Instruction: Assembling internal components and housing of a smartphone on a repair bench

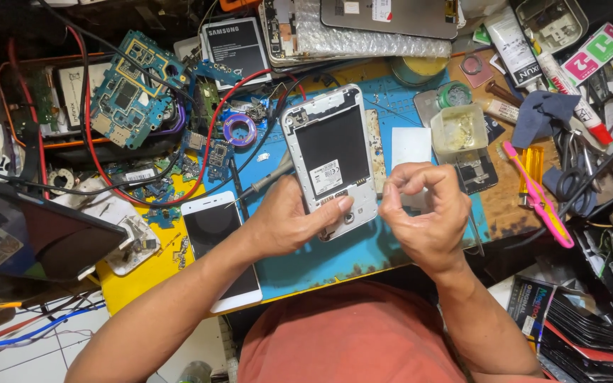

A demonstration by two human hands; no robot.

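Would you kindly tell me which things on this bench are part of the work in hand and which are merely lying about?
In hand:
- left hand gripping the opened white phone
- right hand, fingertips pinched beside it; what they hold is too small to tell

Lying about:
- white phone face up
- blue circuit board
- pink toothbrush
- scissors
- battery

Opened phone (331,159) on mat (335,262); second phone (221,248) left, tub (459,129) right.

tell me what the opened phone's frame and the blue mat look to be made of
Phone frame: probably plastic with a silvery painted finish, going by its soft, even sheen. Mat: likely rubber or silicone, matte blue, lying flat, with worn brown patches at the edge. Neither is certain.
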